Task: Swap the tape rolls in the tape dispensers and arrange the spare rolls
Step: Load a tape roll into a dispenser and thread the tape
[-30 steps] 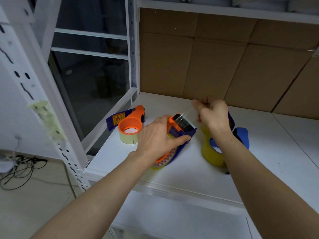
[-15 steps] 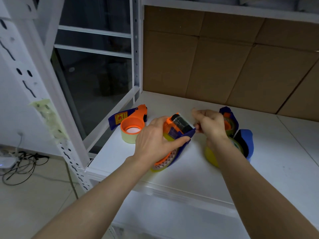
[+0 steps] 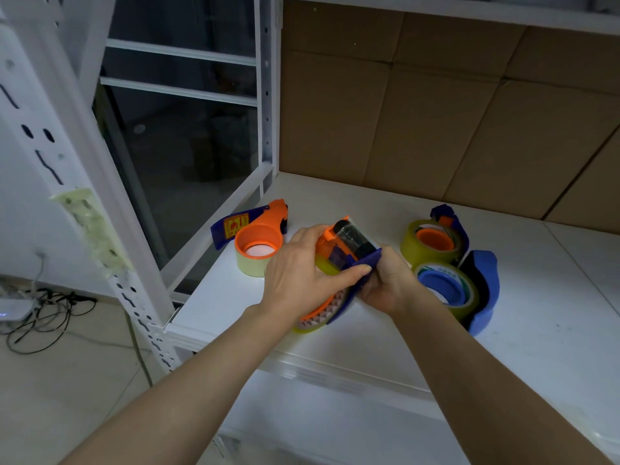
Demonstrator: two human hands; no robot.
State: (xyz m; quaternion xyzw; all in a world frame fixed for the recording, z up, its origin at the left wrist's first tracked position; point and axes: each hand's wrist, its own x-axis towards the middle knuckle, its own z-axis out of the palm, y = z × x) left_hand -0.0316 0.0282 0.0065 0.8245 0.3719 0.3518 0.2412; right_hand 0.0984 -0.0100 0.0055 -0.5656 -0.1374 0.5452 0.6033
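Since half a second ago, our right hand [image 3: 389, 283] has left the tape end it pinched above the roller and dropped to the side of the tape dispenser [image 3: 350, 253], uncovering two dispensers behind it. We hold this orange-and-blue dispenser tilted just above the front of the white shelf [image 3: 553, 347], at the centre of the view. Our left hand [image 3: 302, 273] curls over its top from nine o'clock, thumb along the blue side plate. Our right hand wraps its lower edge from three o'clock, fingertips hidden. Its yellowish roll [image 3: 315, 322] juts out at six o'clock.

We judge the swap on this dispenser to be under way. The next move calls for one hand to steady the frame while the other works the roll, clear of the cutting edge.

That roll's core shows red and white triangles, no words. At ten o'clock a second dispenser [image 3: 260, 229] lies flat, loaded with a pale roll [image 3: 251, 268]; its yellow sticker [image 3: 236, 226] has red print too small to read. At two o'clock sits a third dispenser [image 3: 448, 218]; at four o'clock, touching it, a blue dispenser [image 3: 483, 290], its core's green marks illegible. Cardboard [image 3: 436, 112] backs the shelf at twelve o'clock.
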